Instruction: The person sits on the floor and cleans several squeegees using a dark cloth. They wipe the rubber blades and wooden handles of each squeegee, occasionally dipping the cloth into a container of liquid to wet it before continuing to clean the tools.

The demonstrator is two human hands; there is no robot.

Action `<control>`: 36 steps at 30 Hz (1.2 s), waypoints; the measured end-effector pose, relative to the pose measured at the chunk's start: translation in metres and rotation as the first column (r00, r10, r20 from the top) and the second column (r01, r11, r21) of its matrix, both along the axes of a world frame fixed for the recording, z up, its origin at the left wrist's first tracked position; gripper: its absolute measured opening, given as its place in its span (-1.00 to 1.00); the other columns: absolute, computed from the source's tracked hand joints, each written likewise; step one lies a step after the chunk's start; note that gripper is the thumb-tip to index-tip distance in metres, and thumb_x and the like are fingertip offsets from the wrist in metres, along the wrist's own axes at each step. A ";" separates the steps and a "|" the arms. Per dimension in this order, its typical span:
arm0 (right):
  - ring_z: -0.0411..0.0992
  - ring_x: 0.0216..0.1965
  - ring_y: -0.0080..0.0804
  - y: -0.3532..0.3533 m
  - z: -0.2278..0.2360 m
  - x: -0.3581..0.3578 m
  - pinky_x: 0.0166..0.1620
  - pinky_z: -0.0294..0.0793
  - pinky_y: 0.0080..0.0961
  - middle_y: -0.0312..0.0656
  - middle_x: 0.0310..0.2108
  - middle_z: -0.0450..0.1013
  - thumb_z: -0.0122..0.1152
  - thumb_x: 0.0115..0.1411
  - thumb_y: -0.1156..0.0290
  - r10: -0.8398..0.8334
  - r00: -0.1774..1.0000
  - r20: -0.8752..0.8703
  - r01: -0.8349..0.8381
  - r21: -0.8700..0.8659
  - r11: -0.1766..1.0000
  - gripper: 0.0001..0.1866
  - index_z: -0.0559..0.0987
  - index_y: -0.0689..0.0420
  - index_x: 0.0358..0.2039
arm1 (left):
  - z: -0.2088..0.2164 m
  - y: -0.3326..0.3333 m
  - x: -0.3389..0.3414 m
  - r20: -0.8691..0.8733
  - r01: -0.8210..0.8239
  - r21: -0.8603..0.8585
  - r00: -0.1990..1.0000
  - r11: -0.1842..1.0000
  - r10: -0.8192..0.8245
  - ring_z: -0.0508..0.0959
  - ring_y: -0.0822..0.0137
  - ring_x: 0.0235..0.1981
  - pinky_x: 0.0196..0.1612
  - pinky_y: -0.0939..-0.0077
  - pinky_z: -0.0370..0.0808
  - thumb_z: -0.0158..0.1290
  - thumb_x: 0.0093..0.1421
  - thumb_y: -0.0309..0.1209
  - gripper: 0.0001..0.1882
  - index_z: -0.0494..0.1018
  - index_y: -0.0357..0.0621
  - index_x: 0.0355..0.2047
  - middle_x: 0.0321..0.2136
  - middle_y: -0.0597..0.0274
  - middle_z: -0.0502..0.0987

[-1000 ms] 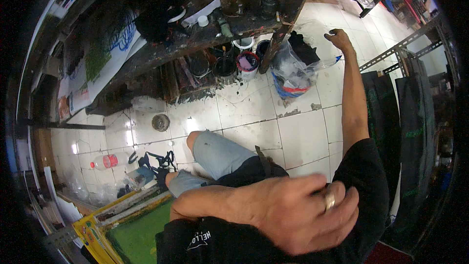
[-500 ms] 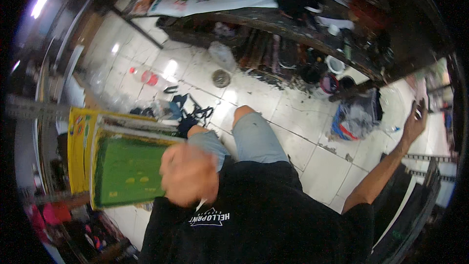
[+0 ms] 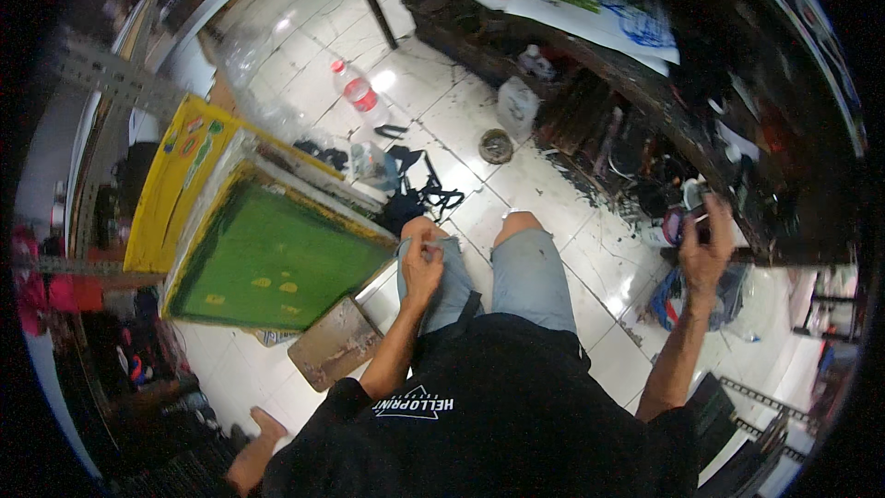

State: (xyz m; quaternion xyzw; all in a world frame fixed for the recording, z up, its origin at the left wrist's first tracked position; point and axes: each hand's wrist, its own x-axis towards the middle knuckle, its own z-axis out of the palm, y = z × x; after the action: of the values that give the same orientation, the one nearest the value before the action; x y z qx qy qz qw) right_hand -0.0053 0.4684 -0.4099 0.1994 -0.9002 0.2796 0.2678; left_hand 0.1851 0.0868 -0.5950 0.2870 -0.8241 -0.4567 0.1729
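Observation:
My left hand (image 3: 423, 267) rests over my left knee, its fingers curled and pinched together; whatever they hold, if anything, is too small to make out. My right hand (image 3: 708, 244) is raised at the right with the fingers apart, slightly blurred. It overlaps the front of a low dark shelf, close to a white cup (image 3: 693, 192) and a dark-rimmed pot (image 3: 666, 227); touching cannot be judged. Left of my left hand leans a stack of printing screens, the front one a green screen (image 3: 286, 254), with a yellow frame (image 3: 173, 189) behind.
A clear plastic bottle (image 3: 360, 95), a round tin (image 3: 495, 146) and black straps (image 3: 426, 186) lie on the tiled floor. A brown flat block (image 3: 336, 346) lies beside the screens. A dark workbench (image 3: 599, 46) crosses the upper right. A stuffed plastic bag (image 3: 728, 300) stands behind my right forearm.
My left hand has come down from in front of my chest to my left knee. My right hand has swung inward and forward toward the shelf. The whole view has turned rightward.

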 end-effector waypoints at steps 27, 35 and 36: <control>0.44 -0.47 -0.33 -0.094 -0.161 -0.003 -0.47 0.45 -0.52 0.01 -0.18 0.44 0.21 0.02 0.56 0.075 0.644 0.762 -0.122 0.005 0.993 -0.49 0.43 0.25 0.05 | -0.072 -0.309 -0.303 -0.124 -0.719 0.025 0.688 0.695 0.716 0.35 -0.09 0.08 0.16 0.19 0.30 0.52 -0.55 -0.23 0.21 0.09 -0.28 0.13 0.05 -0.14 0.33; 0.45 -0.43 -0.33 -0.088 -0.164 -0.001 -0.45 0.47 -0.50 -0.01 -0.18 0.44 0.20 0.03 0.57 0.047 0.600 0.798 -0.087 0.007 0.996 -0.51 0.43 0.24 0.04 | -0.103 -0.312 -0.314 -0.361 -0.692 0.017 0.668 0.721 0.650 0.48 -0.07 -0.11 -0.01 0.16 0.41 0.45 -0.43 -0.32 -0.13 0.27 -0.17 -0.06 -0.15 -0.08 0.47; 0.46 -0.43 -0.33 -0.092 -0.163 -0.003 -0.45 0.47 -0.50 -0.02 -0.19 0.45 0.20 0.03 0.57 0.050 0.608 0.792 -0.087 0.005 0.996 -0.52 0.44 0.24 0.03 | -0.097 -0.306 -0.313 -0.377 -0.677 -0.009 0.684 0.736 0.625 0.49 -0.06 -0.13 -0.04 0.16 0.42 0.44 -0.42 -0.32 -0.17 0.28 -0.17 -0.09 -0.17 -0.07 0.48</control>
State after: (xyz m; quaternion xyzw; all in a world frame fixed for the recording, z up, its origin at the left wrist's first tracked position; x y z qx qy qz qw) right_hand -0.0085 0.3760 -0.5729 0.0955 -0.9235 0.3296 -0.1716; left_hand -0.1279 -0.2193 -0.6924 0.4619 -0.6546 -0.3464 0.4880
